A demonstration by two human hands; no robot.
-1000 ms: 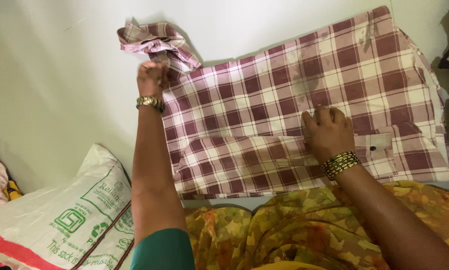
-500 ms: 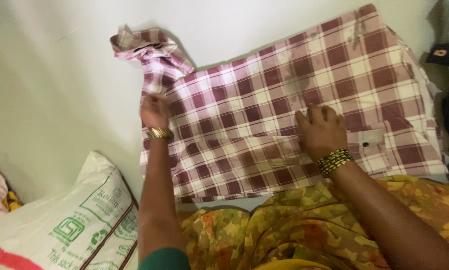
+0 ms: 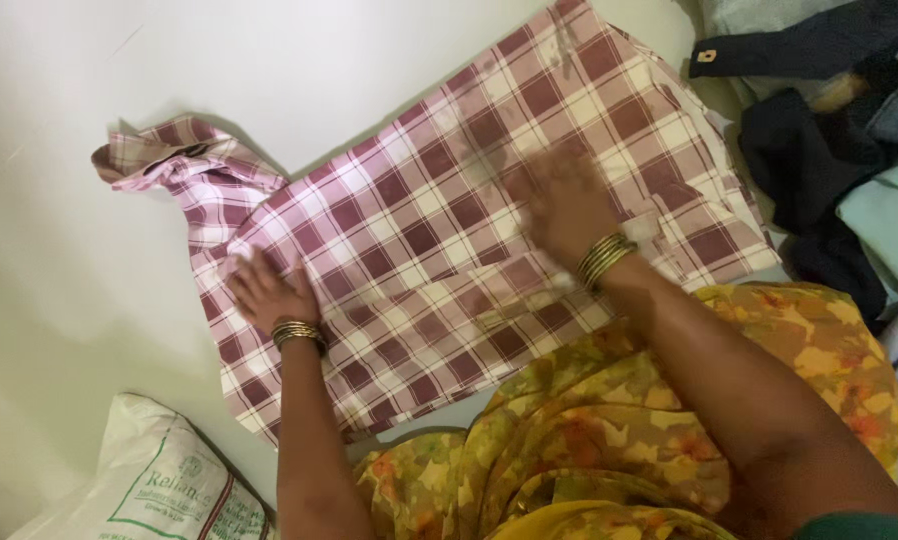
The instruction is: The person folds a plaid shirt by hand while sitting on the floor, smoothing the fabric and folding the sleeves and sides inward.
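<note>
At far left a white sack (image 3: 159, 490) sits clear of the work. Our left hand (image 3: 264, 292) lies flat and open on the checked shirt (image 3: 439, 220), spread on the pale floor (image 3: 59, 250). Our right hand (image 3: 561, 200), blurred, looks open on the cloth too. To smooth well, we should press outward, keeping edges square. Dark clothes (image 3: 819, 130) lie right.

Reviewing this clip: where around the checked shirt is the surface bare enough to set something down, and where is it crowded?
Bare white surface lies above and left of the checked shirt, beyond its bunched sleeve, and between the left hand and the white sack. It is crowded on the right: dark clothes pile beside the right hand.
</note>
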